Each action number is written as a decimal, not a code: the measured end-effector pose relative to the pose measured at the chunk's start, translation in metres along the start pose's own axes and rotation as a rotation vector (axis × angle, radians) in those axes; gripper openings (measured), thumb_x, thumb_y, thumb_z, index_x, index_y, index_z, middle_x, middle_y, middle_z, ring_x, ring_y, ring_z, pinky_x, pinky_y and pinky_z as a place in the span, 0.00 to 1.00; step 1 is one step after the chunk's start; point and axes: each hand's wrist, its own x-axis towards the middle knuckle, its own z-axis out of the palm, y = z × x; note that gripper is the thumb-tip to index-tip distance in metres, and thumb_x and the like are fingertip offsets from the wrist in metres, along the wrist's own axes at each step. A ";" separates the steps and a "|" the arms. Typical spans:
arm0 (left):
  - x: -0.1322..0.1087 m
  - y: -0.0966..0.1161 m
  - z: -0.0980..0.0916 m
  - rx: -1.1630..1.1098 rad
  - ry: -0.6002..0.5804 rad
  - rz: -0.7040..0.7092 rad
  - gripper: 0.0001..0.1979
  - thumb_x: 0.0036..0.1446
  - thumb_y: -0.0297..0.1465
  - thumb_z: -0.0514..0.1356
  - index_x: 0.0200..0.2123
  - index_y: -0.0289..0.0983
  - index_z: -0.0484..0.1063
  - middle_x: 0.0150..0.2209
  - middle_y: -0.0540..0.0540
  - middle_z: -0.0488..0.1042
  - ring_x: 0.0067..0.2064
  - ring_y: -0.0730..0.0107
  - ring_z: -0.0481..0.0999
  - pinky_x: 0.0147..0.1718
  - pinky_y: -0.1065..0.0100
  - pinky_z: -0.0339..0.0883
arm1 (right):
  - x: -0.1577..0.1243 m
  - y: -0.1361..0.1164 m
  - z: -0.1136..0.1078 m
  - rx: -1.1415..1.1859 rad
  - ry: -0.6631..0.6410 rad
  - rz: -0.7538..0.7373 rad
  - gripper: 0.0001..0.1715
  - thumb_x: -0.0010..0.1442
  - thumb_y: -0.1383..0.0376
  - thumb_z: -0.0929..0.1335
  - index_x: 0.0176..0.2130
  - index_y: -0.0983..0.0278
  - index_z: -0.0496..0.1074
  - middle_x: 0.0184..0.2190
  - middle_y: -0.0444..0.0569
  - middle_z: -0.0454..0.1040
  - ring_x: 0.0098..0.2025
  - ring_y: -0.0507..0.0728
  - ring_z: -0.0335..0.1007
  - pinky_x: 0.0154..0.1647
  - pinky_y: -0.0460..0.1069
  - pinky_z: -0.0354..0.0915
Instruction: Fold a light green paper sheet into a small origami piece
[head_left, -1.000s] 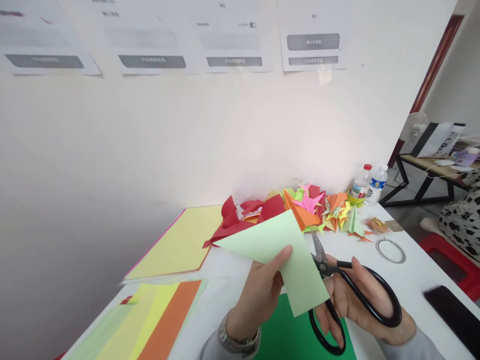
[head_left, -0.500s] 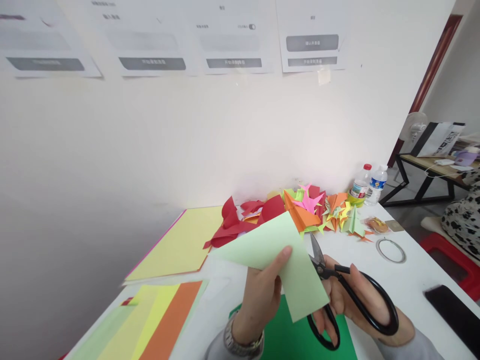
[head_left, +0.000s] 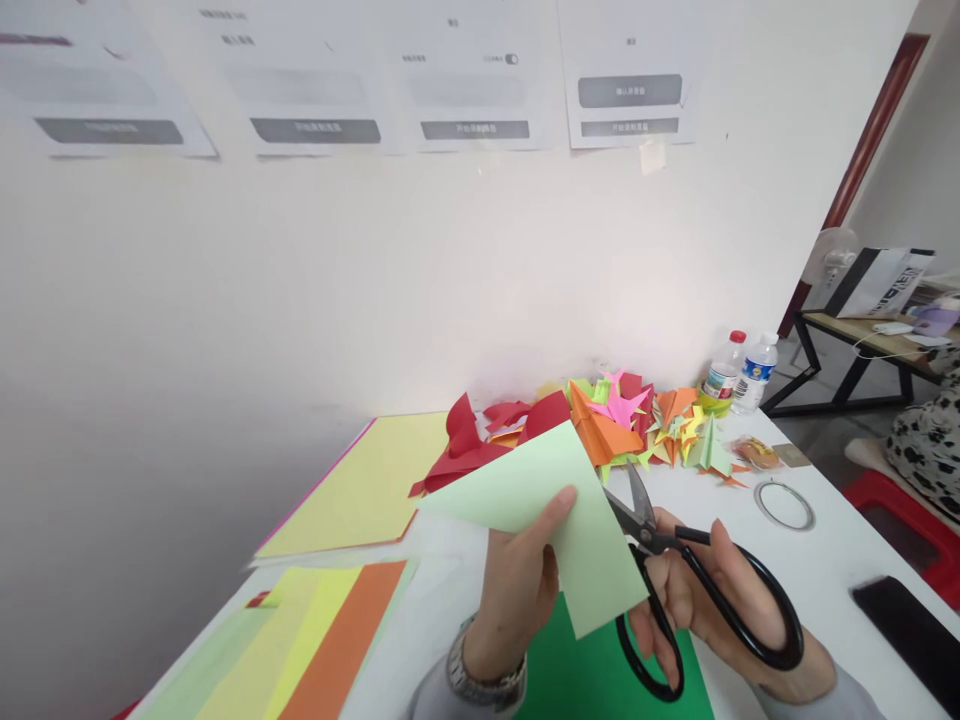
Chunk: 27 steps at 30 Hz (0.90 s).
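— Left hand (head_left: 517,580)?
— Clenched on the pale green paper (head_left: 555,495), thumb pressed flat on the near face, other fingers hidden behind. Sheet held up off the table (head_left: 817,560), one corner pointing to 12 o'clock, another hanging toward 5 o'clock.

— And the right hand (head_left: 720,610)?
— At 3 o'clock of the paper. Fingers curled through the black loops of the scissors (head_left: 679,560), gripping both handles. Blades parted a little, aimed between 11 and 12 o'clock, right at the sheet's edge; one blade partly hidden behind the paper.

— Beneath the hands?
— A dark green sheet (head_left: 592,670), flat on the table at 6 o'clock of the held paper. On the left wrist, a metal wristwatch (head_left: 480,685).

— Farther out?
— At 12 o'clock, against the wall, a pile of folded shapes (head_left: 600,425) in red, orange, pink and light green. At 10 o'clock, a yellow sheet (head_left: 367,485) lying flat. At 8 o'clock, a fan of coloured sheets (head_left: 322,640): light green, yellow, orange.

— On the right side?
— At 1 o'clock, two water bottles (head_left: 739,372) upright, touching each other, just beside the pile. At 2 o'clock of the right hand, a tape ring (head_left: 759,500) lying flat. At 4 o'clock, a dark phone (head_left: 907,630) near the table edge, well apart from the scissors.
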 end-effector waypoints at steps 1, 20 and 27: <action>0.000 0.001 0.000 -0.002 0.000 0.001 0.34 0.40 0.31 0.72 0.53 0.40 0.69 0.40 0.44 0.79 0.42 0.56 0.78 0.38 0.63 0.75 | 0.000 -0.001 0.001 -0.004 -0.003 0.002 0.36 0.61 0.41 0.55 0.24 0.67 0.66 0.23 0.51 0.74 0.18 0.52 0.68 0.19 0.46 0.60; -0.006 0.000 0.001 0.024 -0.077 -0.069 0.26 0.40 0.35 0.71 0.44 0.36 0.71 0.25 0.49 0.77 0.22 0.68 0.74 0.26 0.67 0.72 | 0.003 0.010 -0.005 0.059 0.019 0.002 0.35 0.60 0.42 0.59 0.54 0.64 0.62 0.21 0.43 0.69 0.19 0.55 0.69 0.18 0.46 0.63; -0.005 -0.004 0.003 -0.023 -0.040 -0.036 0.31 0.39 0.30 0.71 0.49 0.39 0.69 0.30 0.49 0.78 0.32 0.62 0.79 0.34 0.65 0.74 | 0.002 0.008 -0.004 0.011 0.038 0.029 0.39 0.58 0.40 0.60 0.56 0.63 0.61 0.21 0.43 0.69 0.19 0.54 0.69 0.21 0.47 0.64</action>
